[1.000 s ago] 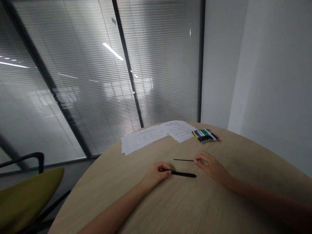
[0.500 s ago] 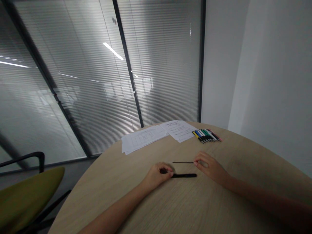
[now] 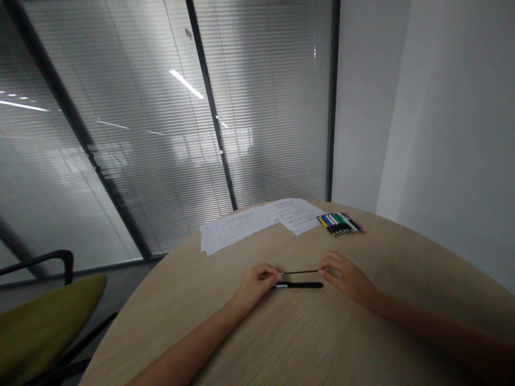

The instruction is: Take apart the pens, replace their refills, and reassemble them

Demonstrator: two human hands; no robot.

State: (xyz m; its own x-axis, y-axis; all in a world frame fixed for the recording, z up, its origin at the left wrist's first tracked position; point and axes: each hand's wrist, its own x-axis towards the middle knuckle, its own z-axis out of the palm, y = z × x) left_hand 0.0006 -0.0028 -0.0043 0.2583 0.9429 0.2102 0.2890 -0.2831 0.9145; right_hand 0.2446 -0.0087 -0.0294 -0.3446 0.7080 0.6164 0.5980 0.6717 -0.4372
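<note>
1. Room: a glass partition with grey horizontal blinds (image 3: pixel 120 134) and a white wall (image 3: pixel 370 107) form the background; an olive-green chair with black arms (image 3: pixel 44 316) stands at lower left.
2. Work surface: a round, pale wood-grain table (image 3: pixel 322 343) fills the lower frame.
3. Far edge: white printed paper sheets (image 3: pixel 237 229) lie flat, slightly overlapping, probably placed there to leave the near surface free.
4. Far right: a tight row of multicoloured pens (image 3: pixel 340 223) lies side by side, evidently grouped to keep them together.
5. Hands: the left hand (image 3: pixel 255 284) and right hand (image 3: pixel 346 277) rest apart near the table's edge, fingers turned inward, each seemingly closed on one end of the rod.
6. Held item: a thin black rod (image 3: pixel 301 272) spans the gap between the hands, its two-ended hold likely keeping it straight.
7. Adjacent item: a black pen with a white band (image 3: pixel 300 285) lies just below the rod and nearly parallel to it, close to the left fingertips (image 3: pixel 277 276).
</note>
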